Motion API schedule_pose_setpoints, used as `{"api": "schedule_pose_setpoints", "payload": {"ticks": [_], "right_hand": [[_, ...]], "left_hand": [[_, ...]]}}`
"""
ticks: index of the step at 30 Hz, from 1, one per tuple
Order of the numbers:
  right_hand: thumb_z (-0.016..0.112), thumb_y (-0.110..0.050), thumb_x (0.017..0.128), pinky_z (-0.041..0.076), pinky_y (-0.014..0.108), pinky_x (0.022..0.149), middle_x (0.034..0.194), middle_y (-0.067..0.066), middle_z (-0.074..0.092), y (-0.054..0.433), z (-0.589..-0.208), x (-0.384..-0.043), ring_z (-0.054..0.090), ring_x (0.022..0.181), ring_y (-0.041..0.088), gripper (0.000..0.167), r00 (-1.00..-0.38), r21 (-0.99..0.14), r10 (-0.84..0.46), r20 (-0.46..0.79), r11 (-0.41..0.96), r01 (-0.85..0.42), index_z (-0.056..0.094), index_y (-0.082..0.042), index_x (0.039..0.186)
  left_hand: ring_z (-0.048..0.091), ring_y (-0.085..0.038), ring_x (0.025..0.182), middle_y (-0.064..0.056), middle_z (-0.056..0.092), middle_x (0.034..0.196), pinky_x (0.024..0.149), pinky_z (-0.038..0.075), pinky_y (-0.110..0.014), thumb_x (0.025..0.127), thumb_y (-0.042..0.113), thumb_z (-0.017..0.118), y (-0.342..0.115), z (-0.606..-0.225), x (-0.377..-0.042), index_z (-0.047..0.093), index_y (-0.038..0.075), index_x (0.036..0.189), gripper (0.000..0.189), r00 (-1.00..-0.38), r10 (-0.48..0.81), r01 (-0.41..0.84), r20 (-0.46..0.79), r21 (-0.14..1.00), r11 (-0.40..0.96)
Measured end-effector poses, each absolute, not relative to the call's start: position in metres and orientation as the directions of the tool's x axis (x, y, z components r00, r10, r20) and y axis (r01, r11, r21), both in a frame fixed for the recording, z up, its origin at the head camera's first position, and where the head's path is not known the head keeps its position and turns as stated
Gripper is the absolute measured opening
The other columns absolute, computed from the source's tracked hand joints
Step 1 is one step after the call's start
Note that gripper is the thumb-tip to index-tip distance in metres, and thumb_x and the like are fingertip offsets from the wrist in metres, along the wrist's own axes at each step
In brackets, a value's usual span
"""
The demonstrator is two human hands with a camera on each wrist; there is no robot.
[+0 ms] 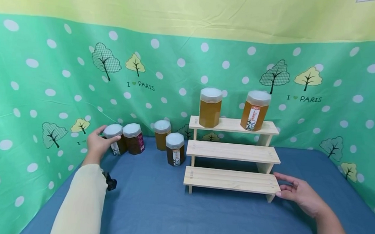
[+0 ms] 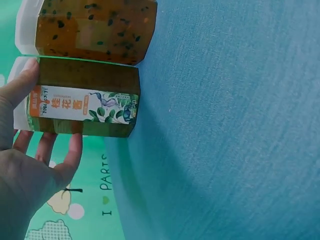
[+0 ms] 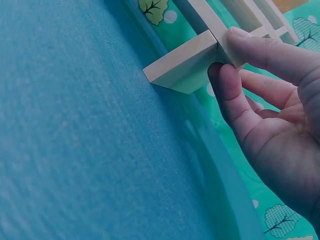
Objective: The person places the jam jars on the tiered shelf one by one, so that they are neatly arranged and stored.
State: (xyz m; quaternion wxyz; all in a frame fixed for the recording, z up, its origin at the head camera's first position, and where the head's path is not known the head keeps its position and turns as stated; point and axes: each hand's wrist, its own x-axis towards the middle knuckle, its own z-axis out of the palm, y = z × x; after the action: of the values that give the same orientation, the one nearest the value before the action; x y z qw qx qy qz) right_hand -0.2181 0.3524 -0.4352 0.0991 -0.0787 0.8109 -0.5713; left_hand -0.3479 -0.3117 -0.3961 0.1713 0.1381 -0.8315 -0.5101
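At the far left my left hand [image 1: 98, 146] has its thumb and fingers around a honey jar [image 1: 119, 147] with a white lid. In the left wrist view this jar [image 2: 82, 102] bears a white and orange label; the thumb presses near the lid and the fingertips lie along the opposite side. Close against it stands a second dark amber jar [image 1: 135, 144] with a pink label. My right hand [image 1: 302, 197] pinches the right end of the lowest step of a three-step wooden rack [image 1: 230, 180]. The right wrist view shows thumb and fingers [image 3: 231, 82] at the board's corner.
Two more jars, one golden [image 1: 161, 139] and one dark [image 1: 175, 154], stand left of the rack. On its top step are a golden jar [image 1: 209, 113] and a labelled jar [image 1: 254, 115]. Behind the blue tabletop [image 1: 165, 211] hangs a green patterned cloth [image 1: 164, 70].
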Motion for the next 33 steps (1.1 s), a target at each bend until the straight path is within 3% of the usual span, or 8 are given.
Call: {"api": "schedule_pose_setpoints", "payload": {"ticks": [8, 33], "right_hand": [[0.070, -0.009, 0.090, 0.055, 0.032, 0.079, 0.121, 0.024, 0.060, 0.353, -0.435, -0.218, 0.066, 0.093, 0.015, 0.078, -0.969, -0.943, -0.236, -0.068, 0.334, -0.015, 0.022, 0.014, 0.148], [0.070, -0.009, 0.090, 0.055, 0.031, 0.080, 0.121, 0.022, 0.061, 0.353, -0.436, -0.218, 0.066, 0.094, 0.015, 0.080, -0.966, -0.949, -0.249, -0.073, 0.315, -0.009, 0.021, 0.015, 0.147]], "left_hand": [[0.043, -0.035, 0.130, -0.016, 0.033, 0.153, 0.102, 0.042, -0.049, 0.082, 0.032, 0.080, -0.314, -0.402, -0.344, 0.036, 0.011, 0.152, 0.085, -0.898, -0.423, -0.064, 0.118, 0.918, 0.391], [0.045, -0.033, 0.129, -0.015, 0.038, 0.149, 0.100, 0.043, -0.047, 0.077, 0.024, 0.085, -0.304, -0.404, -0.311, 0.044, 0.010, 0.147, 0.083, -0.864, -0.496, -0.083, 0.081, 0.950, 0.300]]}}
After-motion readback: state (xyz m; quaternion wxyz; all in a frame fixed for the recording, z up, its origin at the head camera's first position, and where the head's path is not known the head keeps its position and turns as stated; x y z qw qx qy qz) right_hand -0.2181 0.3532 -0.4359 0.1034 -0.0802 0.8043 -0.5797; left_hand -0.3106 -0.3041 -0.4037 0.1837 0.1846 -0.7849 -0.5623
